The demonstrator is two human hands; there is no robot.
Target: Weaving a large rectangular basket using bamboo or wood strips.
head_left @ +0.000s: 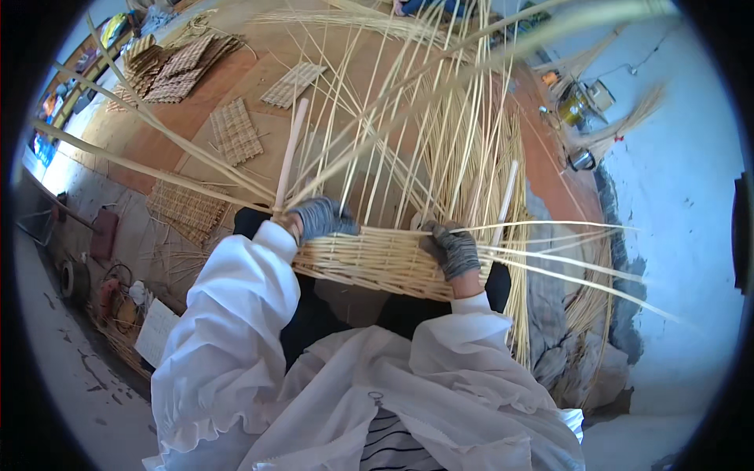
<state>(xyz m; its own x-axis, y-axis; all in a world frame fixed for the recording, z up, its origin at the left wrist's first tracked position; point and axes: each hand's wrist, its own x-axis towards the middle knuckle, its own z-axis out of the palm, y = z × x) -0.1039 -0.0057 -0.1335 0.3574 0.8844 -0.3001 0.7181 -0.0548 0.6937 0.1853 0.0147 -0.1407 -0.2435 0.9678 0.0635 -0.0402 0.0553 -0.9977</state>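
Observation:
A partly woven wicker panel [369,257] of pale rods stands upright across my lap. Long loose rods fan up and away from its top edge, and several stick out to the right. One thick pale stake [292,149] rises at its left end and another stake [506,192] at its right. In a grey striped glove, my left hand [322,217] curls over the top edge beside the left stake. My right hand [454,250], gloved alike, grips the panel's upper edge toward the right. What lies under the fingers is hidden.
Finished woven mats [236,131] lie on the floor ahead and left, with a stack of mats [177,67] beyond. A long bundle of loose rods [471,157] spreads on the right. A metal kettle [581,160] is by the right wall. A hammer [102,234] rests at left.

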